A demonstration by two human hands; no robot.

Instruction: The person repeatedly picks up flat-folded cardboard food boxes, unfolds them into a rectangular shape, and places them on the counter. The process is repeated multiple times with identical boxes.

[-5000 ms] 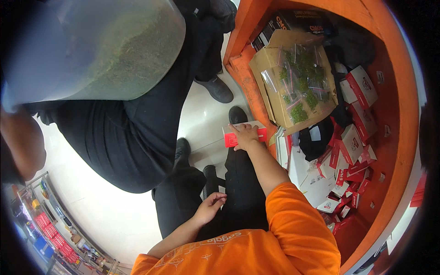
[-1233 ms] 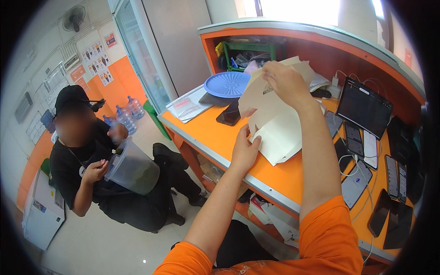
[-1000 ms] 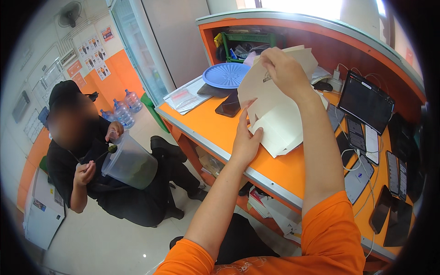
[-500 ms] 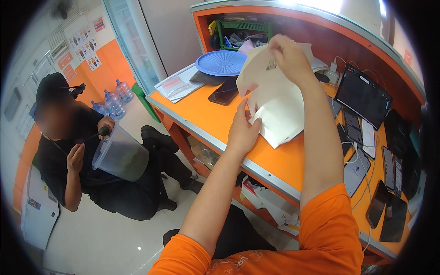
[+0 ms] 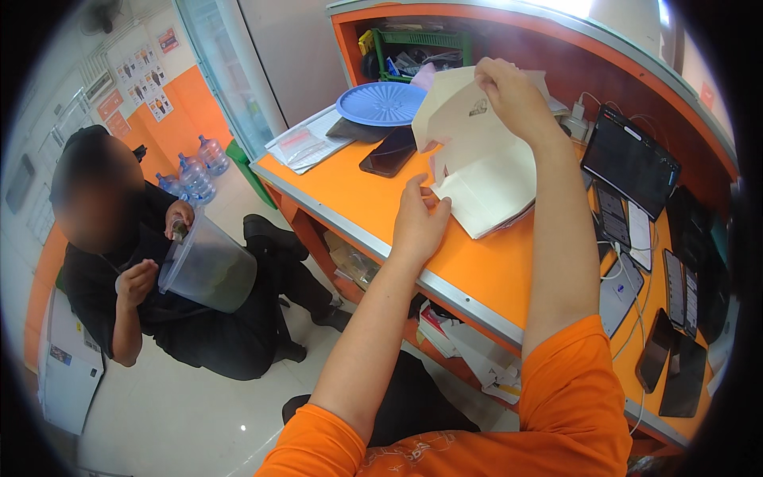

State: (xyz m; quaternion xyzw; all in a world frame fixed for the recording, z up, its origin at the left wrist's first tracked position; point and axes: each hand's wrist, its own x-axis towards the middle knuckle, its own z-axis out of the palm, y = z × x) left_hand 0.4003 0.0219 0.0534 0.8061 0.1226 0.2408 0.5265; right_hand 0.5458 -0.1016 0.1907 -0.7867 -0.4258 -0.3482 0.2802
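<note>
Thumb and fingers of the right hand [image 5: 518, 102] are bent close together at the upper edge of a pale carton [image 5: 483, 155], seemingly pinching it, though the fingertips are partly hidden. Lower down, the left hand [image 5: 420, 222] is loosely open, thumb apart from the bent fingers, at the carton's near left corner; whether it grips or merely rests there I cannot tell.

The carton stands partly unfolded over the orange tabletop [image 5: 481, 274], its upper panel raised and its lower part leaning toward the person. It looks like thin, matt card: probably light, springy along the panels, quick to bend at creases and not slippery. The cut flaps on its left side would likely crumple or tear under a hard pull, so the broad panel edges or the lower corner should make the better hold.

Just beyond lie a dark, glossy phone [image 5: 389, 153] and a round blue lid [image 5: 381, 103], its plastic moulded in radiating ribs. A smooth metal strip [image 5: 469, 303] trims the table's edge. To the right, a flat black screen [image 5: 632, 163] leans back above a white cable [image 5: 638, 314]. Farther left, a seated co-worker in black has a translucent plastic tub [image 5: 211, 266], cloudy-walled, with something greenish inside.
</note>
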